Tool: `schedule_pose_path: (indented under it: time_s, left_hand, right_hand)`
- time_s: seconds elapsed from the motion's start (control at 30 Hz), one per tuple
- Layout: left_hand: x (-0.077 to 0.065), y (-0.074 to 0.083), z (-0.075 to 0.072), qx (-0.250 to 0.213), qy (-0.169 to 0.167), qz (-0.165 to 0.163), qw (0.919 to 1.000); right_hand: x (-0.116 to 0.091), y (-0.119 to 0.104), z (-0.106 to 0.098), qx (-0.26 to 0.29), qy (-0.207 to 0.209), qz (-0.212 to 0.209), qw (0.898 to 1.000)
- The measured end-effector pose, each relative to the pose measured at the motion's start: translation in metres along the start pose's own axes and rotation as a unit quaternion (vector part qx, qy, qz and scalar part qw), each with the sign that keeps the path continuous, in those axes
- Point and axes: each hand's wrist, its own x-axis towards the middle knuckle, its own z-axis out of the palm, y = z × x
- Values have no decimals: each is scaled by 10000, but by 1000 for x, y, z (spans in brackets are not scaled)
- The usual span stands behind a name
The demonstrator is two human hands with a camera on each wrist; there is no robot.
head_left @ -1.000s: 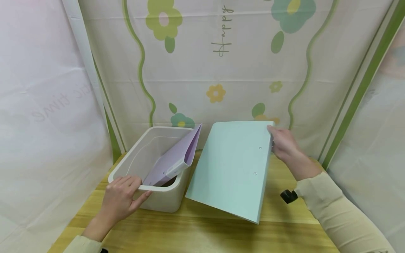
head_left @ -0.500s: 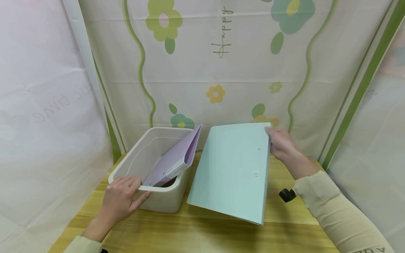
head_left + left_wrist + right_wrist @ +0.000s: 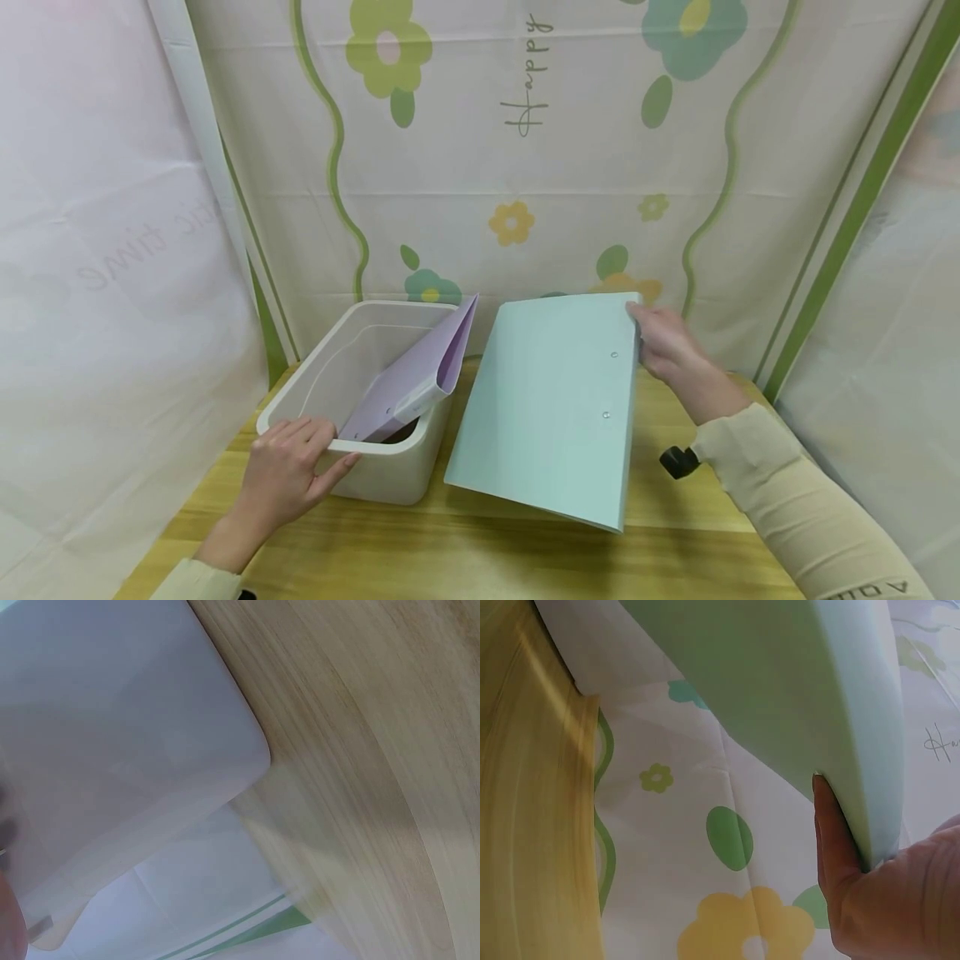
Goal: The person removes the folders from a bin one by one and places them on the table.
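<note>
My right hand [image 3: 670,343] grips a mint-green file folder [image 3: 551,400] near its upper right corner, spine side. The folder tilts in the air, with two metal rivets on its face. In the right wrist view, straight fingers [image 3: 832,829] lie along one side of the folder [image 3: 787,690]. My left hand [image 3: 288,467] grips the near rim of a white plastic bin [image 3: 390,479], its fingers over the edge and thumb outside. A purple file folder [image 3: 408,375] leans inside, its upper end above the rim. The bin's wall [image 3: 135,727] fills much of the left wrist view.
The bin stands on a wooden table [image 3: 420,550], left of the mint folder. A white curtain [image 3: 450,167] printed with flowers hangs behind the table. More white cloth [image 3: 97,333] hangs at the left side.
My right hand has shifted slightly down and left with the mint folder, which has turned a little. The left hand, bin and purple folder look the same.
</note>
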Motion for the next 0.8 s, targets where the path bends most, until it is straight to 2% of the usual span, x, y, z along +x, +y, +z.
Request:
schedule_pose_path:
  time_s: [0.8]
  left_hand:
    - [0,0,0,25,-57,-26,10000]
  right_hand:
    - [11,14,1,39,258,136,9996]
